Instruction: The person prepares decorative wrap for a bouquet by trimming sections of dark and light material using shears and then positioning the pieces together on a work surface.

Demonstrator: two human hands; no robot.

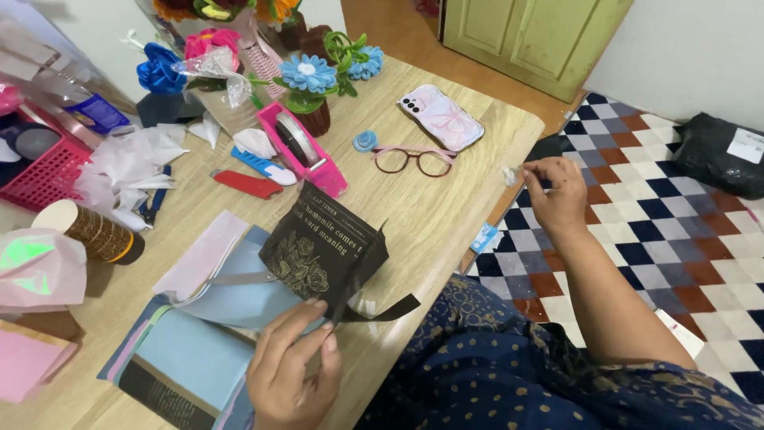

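1. The fingers [306, 318] of the left hand [290, 370] are pinching closed on the lower edge of a black wrapping sheet [326, 248], a thin, glossy paper printed with pale flowers and lettering, folded into a loose, angular cone shape with a narrow strip trailing to the right.
2. The right hand [557, 195] is hovering past the table's edge, over the checkered floor [637, 215], with thumb and forefinger closing on a small, crumpled bit of clear tape [509, 175].
3. The black wrapping sheet is sitting above the near part of the wooden table [446, 215], a light, grained top with a rounded corner, and is overlapping a stack of soft blue and pink paper sheets [199, 334].
4. A pink plastic tape dispenser [302, 147] with a roll in it is lying just beyond the black sheet, beside a red cutter [247, 184] and a blue-and-white one [263, 166].
5. Thin-rimmed pink glasses [414, 161] are resting near a phone in a marbled pastel case [440, 117].
6. Fuzzy pipe-cleaner flowers [310, 73] in blue, pink and green are standing at the far side, by crinkled white tissue [127, 163] and a pink mesh basket [44, 179].
7. A brown cardboard roll [91, 231] with gold pattern is lying on its side at the left.
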